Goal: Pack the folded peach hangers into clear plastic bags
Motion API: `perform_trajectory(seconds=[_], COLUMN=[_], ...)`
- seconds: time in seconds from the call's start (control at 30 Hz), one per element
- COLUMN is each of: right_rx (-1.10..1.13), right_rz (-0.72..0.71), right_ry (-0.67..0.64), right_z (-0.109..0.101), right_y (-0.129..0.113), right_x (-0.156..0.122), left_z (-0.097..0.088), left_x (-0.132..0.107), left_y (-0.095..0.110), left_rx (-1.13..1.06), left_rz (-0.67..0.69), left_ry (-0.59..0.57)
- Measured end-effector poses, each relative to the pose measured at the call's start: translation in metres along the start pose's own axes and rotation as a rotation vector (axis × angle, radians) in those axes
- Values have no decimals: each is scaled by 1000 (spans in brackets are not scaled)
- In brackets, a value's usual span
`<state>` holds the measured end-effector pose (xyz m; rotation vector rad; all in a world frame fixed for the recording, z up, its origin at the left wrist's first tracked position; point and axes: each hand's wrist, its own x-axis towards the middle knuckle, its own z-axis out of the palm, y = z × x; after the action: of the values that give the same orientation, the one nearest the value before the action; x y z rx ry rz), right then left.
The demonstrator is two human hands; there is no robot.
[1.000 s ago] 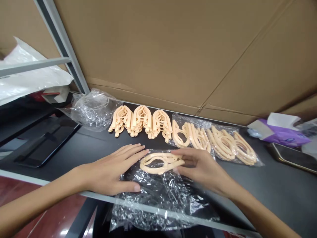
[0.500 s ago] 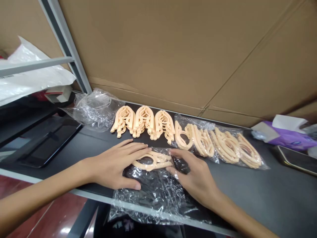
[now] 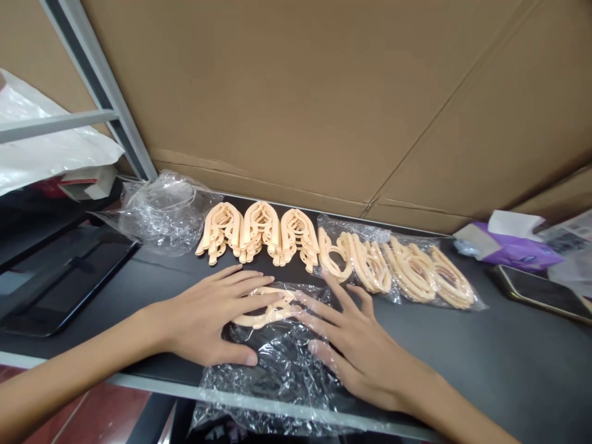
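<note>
A peach plastic folding hanger lies flat on the dark tabletop, partly covered by a clear plastic bag. My left hand rests palm down with its fingertips across the hanger. My right hand lies flat on the bag, fingers spread, just right of the hanger. Neither hand grips anything. My fingers hide part of the hanger.
Behind my hands stand several hanger stacks, with more in clear bags to the right. A crumpled bag lies back left. A phone, purple packet and dark tablet flank the table. Cardboard stands behind.
The hanger now lies further inside the bag's film. My right hand has opened from curled fingers and lies flat on the bag. The view has shifted slightly.
</note>
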<state>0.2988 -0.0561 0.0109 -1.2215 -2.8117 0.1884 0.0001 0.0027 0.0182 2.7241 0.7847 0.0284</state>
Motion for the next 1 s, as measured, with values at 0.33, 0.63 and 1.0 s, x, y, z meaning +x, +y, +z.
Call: perform_trajectory(seconds=[0.33,0.63,1.0], right_rx=[-38,183,-80], right_rz=[37,201,502], right_ry=[15,453,271], right_z=[7,-34,-24], right_y=[-9,24,59], right_x=[5,18,113], left_z=[1,22,17], left_x=[3,-4,-6], left_y=[3,-8,-8], left_rx=[10,27,30], left_rz=[46,70,126], left_ry=[18,99,221])
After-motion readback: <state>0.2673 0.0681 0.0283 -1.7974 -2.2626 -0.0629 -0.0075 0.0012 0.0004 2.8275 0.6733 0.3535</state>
